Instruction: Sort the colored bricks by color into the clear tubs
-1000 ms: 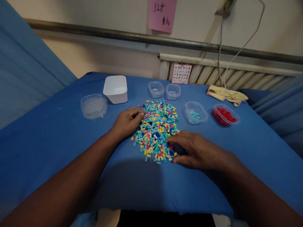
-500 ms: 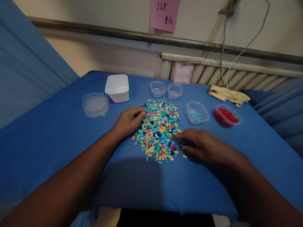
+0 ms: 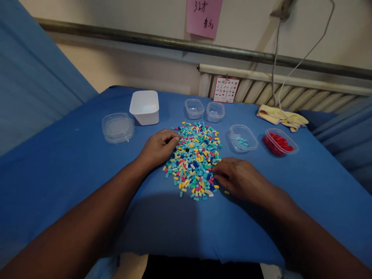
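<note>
A mixed pile of small toy building bricks (image 3: 194, 155) in light blue, yellow, pink, green and dark blue lies on the blue-covered table. At the pile's left edge rests my left hand (image 3: 161, 147), fingers curled under and thumb close against them; whatever it may hold is hidden. My right hand (image 3: 236, 176) reaches into the right edge with thumb and fingertips drawn together at the bricks, too small to make out what is between them. A clear tub (image 3: 250, 145) with a few light blue bricks stands beyond it. Farther right, red bricks (image 3: 277, 143) fill part of another tub.
Two clear tubs (image 3: 194, 109) stand behind the pile. A white bin (image 3: 145, 114) and stacked clear lids (image 3: 117, 128) are at the left. A yellow cloth (image 3: 281, 116) lies at the back right, by the radiator (image 3: 261, 85). A cord (image 3: 274, 62) hangs down there.
My right hand has moved slightly left into the pile's edge, and its thumb and fingers have closed together. My left hand stays where it was.
</note>
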Demonstrator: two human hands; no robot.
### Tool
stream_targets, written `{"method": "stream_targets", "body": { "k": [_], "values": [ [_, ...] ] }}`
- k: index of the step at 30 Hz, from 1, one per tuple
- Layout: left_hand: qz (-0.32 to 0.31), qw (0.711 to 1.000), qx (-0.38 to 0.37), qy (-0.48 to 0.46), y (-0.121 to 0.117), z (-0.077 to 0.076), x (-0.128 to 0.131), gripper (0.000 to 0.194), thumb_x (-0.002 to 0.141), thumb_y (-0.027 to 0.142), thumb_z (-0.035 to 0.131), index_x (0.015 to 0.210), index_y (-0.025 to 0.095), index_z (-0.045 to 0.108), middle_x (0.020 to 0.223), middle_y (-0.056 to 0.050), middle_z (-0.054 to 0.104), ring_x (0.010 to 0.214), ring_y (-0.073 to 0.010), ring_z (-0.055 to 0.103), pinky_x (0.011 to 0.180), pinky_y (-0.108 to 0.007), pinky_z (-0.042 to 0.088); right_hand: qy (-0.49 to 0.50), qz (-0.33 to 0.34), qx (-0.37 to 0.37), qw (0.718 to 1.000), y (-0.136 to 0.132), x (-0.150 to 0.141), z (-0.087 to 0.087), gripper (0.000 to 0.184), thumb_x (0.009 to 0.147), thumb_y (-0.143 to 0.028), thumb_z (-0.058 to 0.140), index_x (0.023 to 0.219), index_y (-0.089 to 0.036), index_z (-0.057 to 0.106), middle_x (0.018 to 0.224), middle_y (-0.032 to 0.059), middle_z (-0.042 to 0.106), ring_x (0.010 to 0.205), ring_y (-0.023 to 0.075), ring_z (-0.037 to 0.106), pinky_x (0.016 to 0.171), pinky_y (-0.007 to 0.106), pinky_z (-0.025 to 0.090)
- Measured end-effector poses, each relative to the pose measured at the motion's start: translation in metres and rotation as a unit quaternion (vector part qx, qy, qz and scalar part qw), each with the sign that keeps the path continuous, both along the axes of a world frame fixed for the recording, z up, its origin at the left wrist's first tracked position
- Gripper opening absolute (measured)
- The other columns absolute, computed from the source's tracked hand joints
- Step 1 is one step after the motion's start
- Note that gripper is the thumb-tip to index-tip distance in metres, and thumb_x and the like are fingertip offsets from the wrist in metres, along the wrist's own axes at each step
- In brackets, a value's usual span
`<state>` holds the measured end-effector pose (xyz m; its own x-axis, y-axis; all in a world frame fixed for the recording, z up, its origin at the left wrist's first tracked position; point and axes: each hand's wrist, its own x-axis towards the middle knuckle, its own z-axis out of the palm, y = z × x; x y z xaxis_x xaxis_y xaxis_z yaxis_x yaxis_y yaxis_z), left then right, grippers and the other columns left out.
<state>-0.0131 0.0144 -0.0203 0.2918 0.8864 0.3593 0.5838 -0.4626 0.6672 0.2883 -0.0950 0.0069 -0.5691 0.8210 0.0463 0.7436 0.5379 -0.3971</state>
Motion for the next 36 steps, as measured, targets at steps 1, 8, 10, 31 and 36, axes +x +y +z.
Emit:
{"method": "stream_targets", "body": {
  "k": [1, 8, 10, 31, 36],
  "values": [
    [0.001, 1.000, 0.000, 0.000, 0.000, 0.000, 0.000, 0.028, 0.100, 0.043, 0.060, 0.091, 0.023, 0.078, 0.105, -0.008, 0.080, 0.104, -0.0259, 0.073, 0.101, -0.042, 0.057, -0.008, -0.003, -0.006, 1.000, 0.001, -0.002, -0.002, 0.015, 0.105, -0.021, 0.062, 0.106, -0.019, 0.077, 0.098, 0.0084, 0.076, 0.095, 0.0231, 0.069, 0.083, 0.033, 0.048],
    [-0.002, 1.000, 0.004, -0.002, 0.002, -0.003, -0.001, 0.028, 0.100, 0.042, 0.061, 0.090, 0.023, 0.078, 0.106, -0.007, 0.080, 0.105, -0.0254, 0.074, 0.101, -0.041, 0.057, 0.006, 0.003, -0.042, 0.999, 0.001, -0.006, -0.001, 0.013, 0.104, -0.018, 0.063, 0.101, -0.020, 0.075, 0.097, 0.0062, 0.076, 0.090, 0.0207, 0.068, 0.079, 0.033, 0.047],
    [-0.002, 1.000, 0.005, -0.003, 0.002, -0.003, -0.001, 0.028, 0.100, 0.042, 0.061, 0.089, 0.023, 0.078, 0.105, -0.007, 0.080, 0.104, -0.0252, 0.074, 0.101, -0.041, 0.058, 0.014, 0.006, -0.044, 0.999, -0.001, -0.005, 0.000, 0.013, 0.102, -0.015, 0.063, 0.101, -0.020, 0.075, 0.094, 0.0051, 0.075, 0.086, 0.0193, 0.068, 0.077, 0.032, 0.047],
    [-0.011, 1.000, 0.012, -0.007, 0.000, -0.002, 0.000, 0.026, 0.100, 0.038, 0.060, 0.089, 0.021, 0.076, 0.102, -0.006, 0.079, 0.101, -0.0245, 0.073, 0.096, -0.041, 0.056, 0.152, 0.083, 0.142, 0.975, 0.003, 0.010, 0.007, 0.015, 0.109, -0.026, 0.063, 0.118, -0.023, 0.074, 0.112, 0.0085, 0.079, 0.103, 0.0229, 0.074, 0.091, 0.038, 0.060],
    [-0.013, 1.000, 0.013, -0.014, 0.000, -0.003, 0.000, 0.028, 0.100, 0.040, 0.060, 0.088, 0.021, 0.076, 0.103, -0.007, 0.079, 0.103, -0.0250, 0.073, 0.097, -0.041, 0.056, 0.090, 0.186, 0.036, 0.978, -0.008, -0.007, 0.004, 0.017, 0.110, -0.033, 0.065, 0.117, -0.021, 0.076, 0.120, 0.0095, 0.075, 0.108, 0.0222, 0.070, 0.097, 0.040, 0.057]
  ]
}}
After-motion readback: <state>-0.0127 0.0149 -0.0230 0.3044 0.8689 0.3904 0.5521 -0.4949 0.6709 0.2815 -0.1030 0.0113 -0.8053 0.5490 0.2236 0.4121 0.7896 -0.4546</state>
